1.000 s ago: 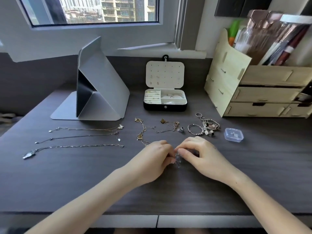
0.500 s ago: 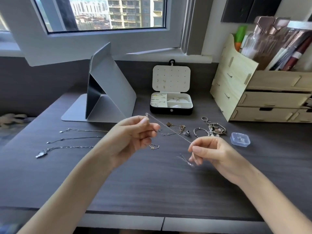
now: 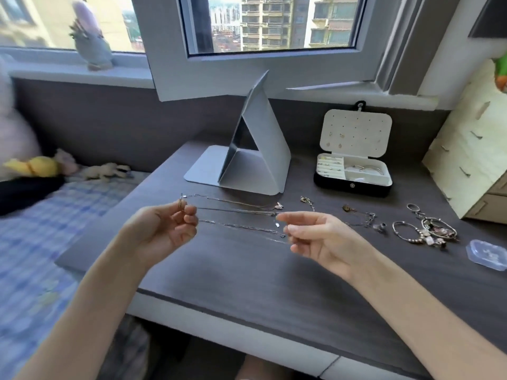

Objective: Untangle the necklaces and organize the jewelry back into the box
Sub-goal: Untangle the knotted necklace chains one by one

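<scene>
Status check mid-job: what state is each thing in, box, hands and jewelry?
Jewelry box: open, lid upright.
Left hand: raised, pinches necklace end.
Right hand: raised, fingers curled; grip unclear.
Laid-out necklaces: straight, side by side on desk.
Gold chains: bunched, outside the box.
Bracelets: heaped, outside the box.

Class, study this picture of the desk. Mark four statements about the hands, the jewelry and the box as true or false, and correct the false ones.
1. The jewelry box stands open. True.
2. Both hands are empty. False: the left hand and the right hand each pinch one end of a thin necklace stretched between them.
3. The clear plastic case sits inside the jewelry box. False: it lies on the desk, apart from the box.
4. Bracelets lie on the desk to the right of the right hand. True.
</scene>
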`<state>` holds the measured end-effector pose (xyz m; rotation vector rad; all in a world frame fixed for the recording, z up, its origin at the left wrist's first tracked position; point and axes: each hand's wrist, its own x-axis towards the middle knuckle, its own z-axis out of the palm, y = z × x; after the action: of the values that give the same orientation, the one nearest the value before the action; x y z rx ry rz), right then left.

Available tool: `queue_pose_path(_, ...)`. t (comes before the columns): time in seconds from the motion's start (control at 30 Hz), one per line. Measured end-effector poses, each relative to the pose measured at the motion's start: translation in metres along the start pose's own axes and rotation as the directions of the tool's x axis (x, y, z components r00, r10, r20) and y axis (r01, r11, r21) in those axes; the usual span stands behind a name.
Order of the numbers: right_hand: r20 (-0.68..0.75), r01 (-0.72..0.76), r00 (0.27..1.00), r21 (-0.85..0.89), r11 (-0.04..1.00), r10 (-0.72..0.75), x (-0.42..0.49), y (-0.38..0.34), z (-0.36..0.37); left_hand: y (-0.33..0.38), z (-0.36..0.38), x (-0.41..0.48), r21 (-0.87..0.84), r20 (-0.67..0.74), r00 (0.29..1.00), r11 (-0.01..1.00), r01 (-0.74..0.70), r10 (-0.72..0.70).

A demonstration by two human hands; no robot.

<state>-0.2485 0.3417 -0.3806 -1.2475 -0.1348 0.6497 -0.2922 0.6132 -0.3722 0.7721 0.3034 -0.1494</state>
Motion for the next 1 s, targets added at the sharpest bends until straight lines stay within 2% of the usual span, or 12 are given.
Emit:
queue_pose_path(0.07, -0.056, -0.036, 0.998, -0.092, 0.995, 0.031, 0.014, 0.006, 0.015, 0.005, -0.011, -0.004, 0.019, -0.108, 0.994, 1.0, -0.005, 0.007)
queue_pose_path(0.13, -0.11, -0.033, 0.994, -0.194, 0.98, 0.012, 0.022, 0.012, 0.027, 0.007, -0.025, -0.003, 0.301, -0.25, 0.961, 0.953, -0.042, 0.121)
queue_pose_path(0.2, -0.139, -0.003, 0.99, -0.287, 0.958, -0.039, 0.028, 0.017, 0.035, 0.004, -0.036, 0.001, 0.602, -0.285, 0.91, 0.795, -0.074, 0.301)
queue_pose_path(0.33, -0.2, 0.061, 0.969, -0.388, 0.92, -0.148, 0.035, 0.027, 0.042, 0.002, -0.05, 0.007, 0.84, -0.258, 0.82, 0.538, -0.07, 0.51)
queue_pose_path(0.4, -0.223, 0.092, 0.954, -0.421, 0.902, -0.201, 0.037, 0.03, 0.041, 0.004, -0.056, 0.011, 0.892, -0.246, 0.771, 0.448, -0.057, 0.588)
queue_pose_path(0.47, -0.232, 0.107, 0.947, -0.426, 0.898, -0.223, 0.037, 0.031, 0.038, 0.007, -0.06, 0.015, 0.914, -0.258, 0.756, 0.405, -0.01, 0.602)
queue_pose_path(0.63, -0.219, 0.122, 0.933, -0.554, 0.823, -0.286, 0.033, 0.029, 0.027, 0.02, -0.066, 0.017, 0.929, -0.278, 0.816, 0.358, 0.095, 0.506)
queue_pose_path(0.7, -0.211, 0.132, 0.919, -0.632, 0.763, -0.334, 0.032, 0.03, 0.024, 0.022, -0.065, 0.019, 0.938, -0.277, 0.83, 0.324, 0.124, 0.485)
queue_pose_path(0.8, -0.194, 0.144, 0.892, -0.735, 0.663, -0.408, 0.029, 0.033, 0.024, 0.023, -0.061, 0.021, 0.957, -0.276, 0.821, 0.22, 0.188, 0.5)
queue_pose_path(0.93, -0.099, 0.169, 0.856, -0.874, 0.456, -0.508, 0.023, 0.031, 0.029, 0.025, -0.06, 0.022, 0.966, -0.255, 0.829, 0.091, 0.242, 0.497)
queue_pose_path(1.0, -0.06, 0.168, 0.847, -0.913, 0.373, -0.528, 0.02, 0.03, 0.029, 0.026, -0.056, 0.02, 0.958, -0.239, 0.823, -0.015, 0.287, 0.515)
